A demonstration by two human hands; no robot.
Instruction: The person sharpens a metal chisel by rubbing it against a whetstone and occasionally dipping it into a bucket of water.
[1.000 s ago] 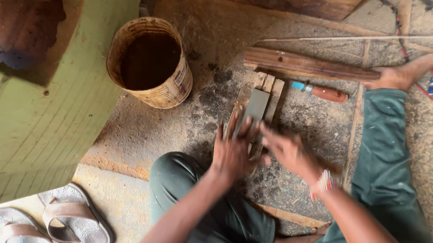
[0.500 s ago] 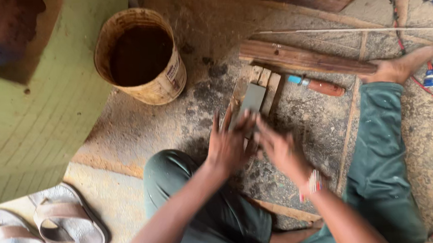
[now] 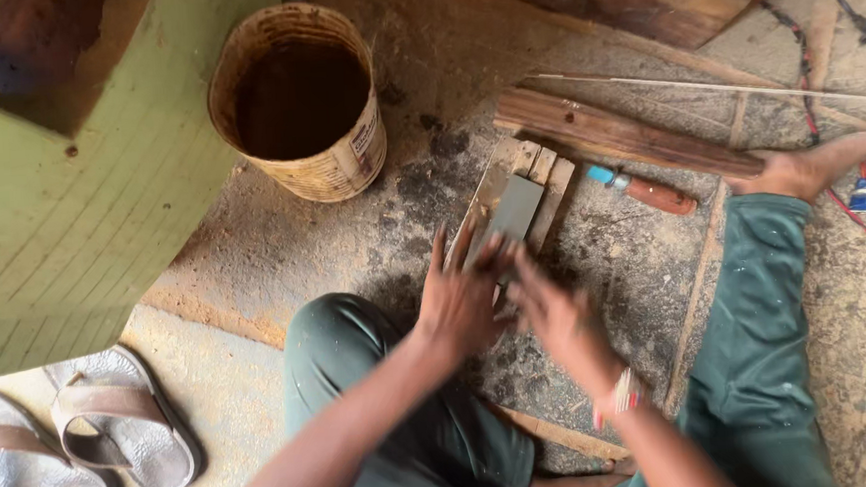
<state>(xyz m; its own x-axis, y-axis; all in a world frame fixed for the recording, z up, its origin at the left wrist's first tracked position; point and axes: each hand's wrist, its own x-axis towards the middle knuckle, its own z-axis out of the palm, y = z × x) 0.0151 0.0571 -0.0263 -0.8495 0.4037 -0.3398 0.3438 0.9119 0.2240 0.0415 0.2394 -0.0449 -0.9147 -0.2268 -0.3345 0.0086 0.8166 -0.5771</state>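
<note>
— What takes up the most room down there?

— The green slatted panel (image 3: 61,226) along the left edge of the floor (image 3: 283,253), then the person's legs in green trousers (image 3: 759,324), spread so the work sits between them. A bare foot (image 3: 799,169) rests against the end of a long plank (image 3: 627,136), probably to brace it.

— And the bucket?

— A worn round bucket (image 3: 299,101) stands upright toward the far side, open and dark inside. Sandals (image 3: 75,446) lie at the near left corner.

— What are the hands doing?

— Both press down on a grey flat stone (image 3: 513,211) set in a wooden holder (image 3: 539,172) at the middle. The left hand (image 3: 461,297) has fingers spread wide; the right hand (image 3: 557,311) is blurred, so I cannot tell its fingers. Whether something lies under them I cannot see.

— Anything smaller?

— A tool with a brown handle (image 3: 645,190) lies just beside the holder, within reach.
</note>
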